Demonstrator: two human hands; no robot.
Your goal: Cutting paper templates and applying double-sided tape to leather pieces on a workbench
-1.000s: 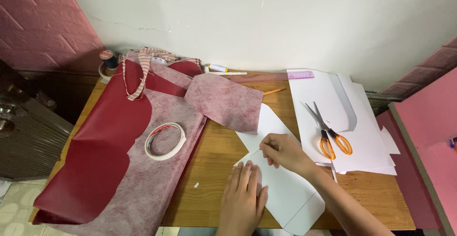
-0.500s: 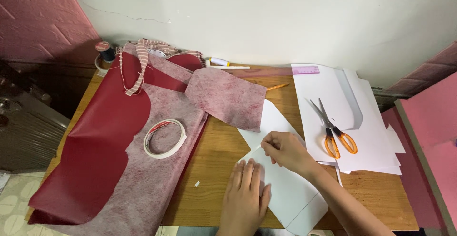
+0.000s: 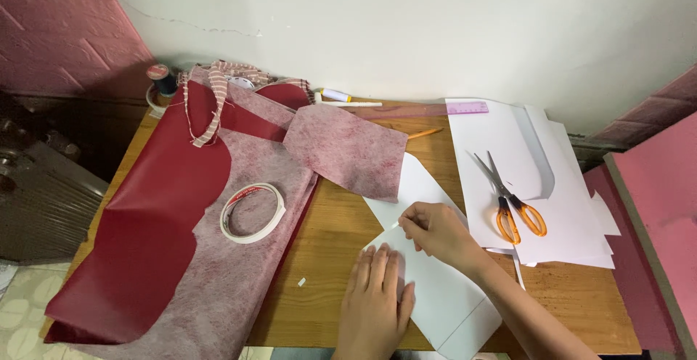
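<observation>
A line was being marked on the white paper (image 3: 443, 295), which lay on the table (image 3: 341, 222) under both hands; no cut seen yet, scissors (image 3: 508, 200) lay untouched to the right of the right hand. Left hand (image 3: 374, 298) was laid flat, fingers open, pressing paper down. Right hand (image 3: 435, 233) was closed round a thin white pencil (image 3: 396, 224), tip at the paper's top edge. Tape roll (image 3: 252, 213) sat on red fabric (image 3: 160, 215), left of the left hand.

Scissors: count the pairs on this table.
1. The orange-handled scissors lie open on the stack of white paper, right of the right hand. More could be hidden under fabric or paper.
</observation>
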